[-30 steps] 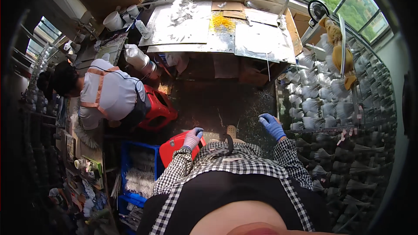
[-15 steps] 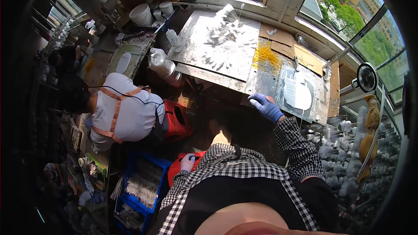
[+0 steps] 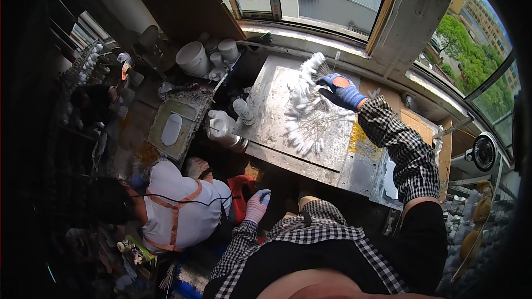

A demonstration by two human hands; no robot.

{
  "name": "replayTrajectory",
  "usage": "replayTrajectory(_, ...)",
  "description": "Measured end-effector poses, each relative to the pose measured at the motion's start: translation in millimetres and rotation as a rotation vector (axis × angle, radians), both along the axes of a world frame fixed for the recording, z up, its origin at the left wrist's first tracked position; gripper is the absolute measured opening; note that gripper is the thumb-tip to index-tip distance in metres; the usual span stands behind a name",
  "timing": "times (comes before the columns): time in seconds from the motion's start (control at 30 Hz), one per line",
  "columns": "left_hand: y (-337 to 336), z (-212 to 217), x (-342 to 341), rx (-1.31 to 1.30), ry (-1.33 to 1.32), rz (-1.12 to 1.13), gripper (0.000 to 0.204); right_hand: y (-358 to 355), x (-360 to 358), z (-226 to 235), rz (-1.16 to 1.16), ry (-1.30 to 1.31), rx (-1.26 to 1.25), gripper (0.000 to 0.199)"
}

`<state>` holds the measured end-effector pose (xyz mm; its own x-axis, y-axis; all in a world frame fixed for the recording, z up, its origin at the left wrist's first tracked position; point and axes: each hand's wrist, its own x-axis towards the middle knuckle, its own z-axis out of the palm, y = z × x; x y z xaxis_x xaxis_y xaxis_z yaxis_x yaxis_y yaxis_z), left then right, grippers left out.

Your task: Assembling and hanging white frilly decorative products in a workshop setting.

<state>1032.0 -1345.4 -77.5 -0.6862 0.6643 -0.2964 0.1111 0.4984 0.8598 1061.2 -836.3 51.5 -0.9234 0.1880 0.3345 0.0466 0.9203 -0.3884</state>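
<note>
My right hand [image 3: 341,89], in a blue glove with an orange-red patch on its back, reaches over a pile of small white brushes [image 3: 303,102] with thin wire stems. Its fingers are apart at the edge of the pile, and I see nothing held in them. The brushes lie fanned out on a pale, stained board [image 3: 263,133] on the workbench. Low by my lap, my left hand [image 3: 257,206] wears a pinkish glove with bluish fingertips. Those fingers lie close together, partly bent, and whether they hold anything is unclear.
To the left, a co-worker in a white top [image 3: 185,205] bends beside a tray with a white oval piece [image 3: 172,129]. White buckets [image 3: 193,58] and a bottle [image 3: 243,109] stand near the board. A fan [image 3: 485,151] is at the right, by the window.
My right hand has moved from the bench's front edge up and away to the brush pile. My left hand has risen slightly from my lap. The view has shifted.
</note>
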Motion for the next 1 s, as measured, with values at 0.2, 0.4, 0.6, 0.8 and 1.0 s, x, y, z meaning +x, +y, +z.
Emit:
replayTrajectory(0.2,-9,30,-18,-0.062,-0.006,0.147,0.024,106,-156,66,-0.003,0.036,0.518,0.024)
replayTrajectory(0.4,-77,52,33,-0.226,-0.088,0.46,0.022,182,-305,78,-0.08,0.249,0.799,0.017)
replayTrajectory(0.6,-74,60,54,-0.341,-0.117,0.4,0.022,319,-353,63,0.778,0.373,-1.102,0.026)
replayTrajectory(0.8,-36,85,28,-0.363,-0.067,0.375,0.022,214,-313,32,0.582,0.173,-0.965,0.028)
replayTrajectory(1.0,12,55,-14,-0.237,-0.17,0.25,0.023,228,-264,62,0.363,0.021,-0.606,0.031)
